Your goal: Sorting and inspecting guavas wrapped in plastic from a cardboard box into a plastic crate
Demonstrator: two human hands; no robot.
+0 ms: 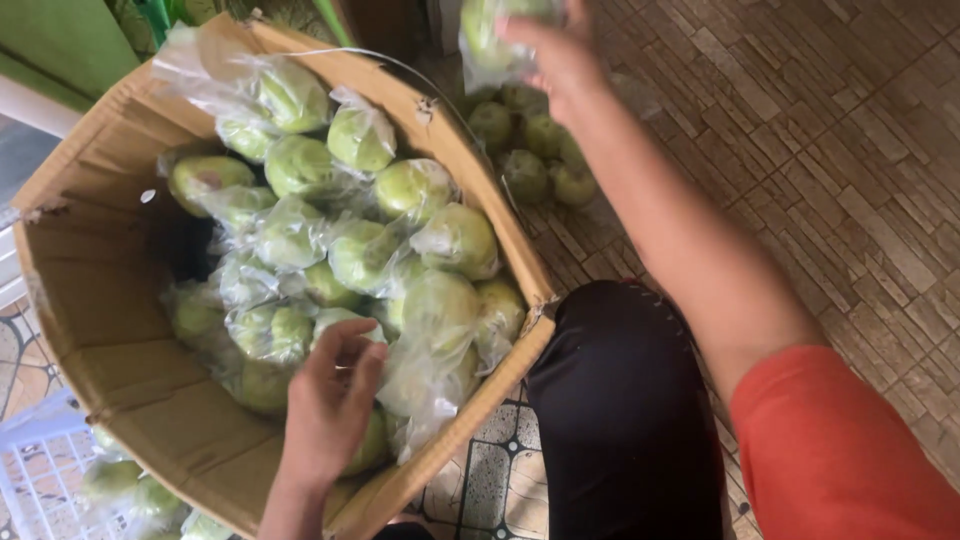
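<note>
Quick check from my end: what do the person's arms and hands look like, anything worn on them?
Both hands are bare: no gloves, rings or watch in view. The left hand and its wrist are uncovered. The right hand leads back along a bare forearm to a short orange-red sleeve at the upper arm. No markings are visible.

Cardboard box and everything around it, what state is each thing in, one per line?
Cardboard box: open, tilted, full of plastic-wrapped green fruits.
Left hand: inside the box, fingers on a wrapped fruit.
Right hand: raised, gripping a bagged green fruit.
Loose green fruits: piled on the floor.
White crate: holds more fruits.
</note>
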